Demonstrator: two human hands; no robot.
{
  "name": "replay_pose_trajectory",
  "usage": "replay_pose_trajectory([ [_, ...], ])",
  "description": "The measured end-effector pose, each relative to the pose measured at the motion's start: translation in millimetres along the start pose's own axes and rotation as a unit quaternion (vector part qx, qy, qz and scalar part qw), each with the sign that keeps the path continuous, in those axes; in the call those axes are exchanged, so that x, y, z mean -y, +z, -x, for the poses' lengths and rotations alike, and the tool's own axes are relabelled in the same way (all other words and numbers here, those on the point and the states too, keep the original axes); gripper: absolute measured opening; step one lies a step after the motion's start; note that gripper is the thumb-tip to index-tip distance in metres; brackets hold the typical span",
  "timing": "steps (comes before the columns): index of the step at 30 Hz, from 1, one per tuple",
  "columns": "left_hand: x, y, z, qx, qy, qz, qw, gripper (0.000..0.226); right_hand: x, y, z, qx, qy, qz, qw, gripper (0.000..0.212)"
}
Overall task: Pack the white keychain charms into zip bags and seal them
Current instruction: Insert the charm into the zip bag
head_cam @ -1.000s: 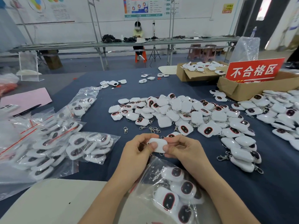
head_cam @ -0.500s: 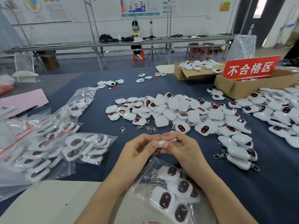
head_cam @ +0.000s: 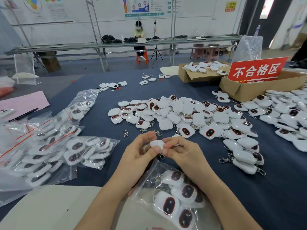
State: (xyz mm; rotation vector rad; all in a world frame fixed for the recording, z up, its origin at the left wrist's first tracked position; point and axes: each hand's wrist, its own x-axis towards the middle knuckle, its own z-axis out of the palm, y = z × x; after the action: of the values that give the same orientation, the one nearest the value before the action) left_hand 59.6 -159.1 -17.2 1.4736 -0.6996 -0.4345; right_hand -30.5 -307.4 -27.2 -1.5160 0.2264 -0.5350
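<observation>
My left hand [head_cam: 141, 151] and my right hand [head_cam: 182, 151] meet over the blue table and together pinch one white keychain charm [head_cam: 157, 144], whose metal clasp hangs below it. Right under my wrists lies an open zip bag [head_cam: 149, 176] holding several white charms with dark red-rimmed ovals. A large heap of loose charms [head_cam: 182, 113] spreads just beyond my hands.
Filled zip bags [head_cam: 49, 146] pile up at the left. More loose charms [head_cam: 285, 113] cover the right side. Two cardboard boxes [head_cam: 249, 90] with a red sign [head_cam: 255, 70] stand at the back right. A pink sheet [head_cam: 21, 103] and a pen [head_cam: 23, 114] lie far left. A person sits at a distant bench.
The charm has been turned between my fingers and now shows less of its face. Both hands stay in nearly the same spot above the open bag.
</observation>
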Motion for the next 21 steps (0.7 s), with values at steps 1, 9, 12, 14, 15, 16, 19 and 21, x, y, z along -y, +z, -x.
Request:
replay_pose_trajectory([
  [1,0.0,-0.7,-0.4,0.006,-0.002,0.004,1.000,0.040,0.2,-1.1,-0.3,-0.008,0.011,-0.001,1.000,0.020],
  [9,2.2,0.4,-0.5,-0.018,0.011,-0.046,0.999,0.034,-1.2,-3.9,-2.2,-0.006,0.011,0.000,1.000,0.027],
  [12,4.9,4.0,1.0,-0.020,-0.009,-0.083,0.996,0.013,-1.9,-7.8,-2.7,-0.030,-0.006,-0.014,0.999,0.030],
  [14,5.1,7.2,2.5,-0.006,-0.004,-0.102,0.995,0.009,-1.6,-7.3,-2.6,-0.038,-0.009,-0.011,0.999,0.027],
  [15,5.0,7.5,2.8,-0.008,0.002,-0.112,0.994,0.008,-2.1,-6.8,-2.5,-0.039,-0.008,-0.004,0.999,0.025],
  [16,4.5,7.2,2.5,-0.015,0.006,-0.116,0.993,0.007,-2.3,-6.4,-2.6,-0.036,-0.003,0.010,0.999,0.023],
  [19,4.5,4.2,1.5,-0.040,0.004,-0.101,0.994,0.006,-3.3,-5.1,-3.0,-0.015,0.017,0.067,0.998,0.014],
  [21,4.6,3.8,1.0,-0.049,-0.009,-0.102,0.994,0.006,-4.1,-3.8,-3.7,-0.018,0.025,0.096,0.995,0.010],
])
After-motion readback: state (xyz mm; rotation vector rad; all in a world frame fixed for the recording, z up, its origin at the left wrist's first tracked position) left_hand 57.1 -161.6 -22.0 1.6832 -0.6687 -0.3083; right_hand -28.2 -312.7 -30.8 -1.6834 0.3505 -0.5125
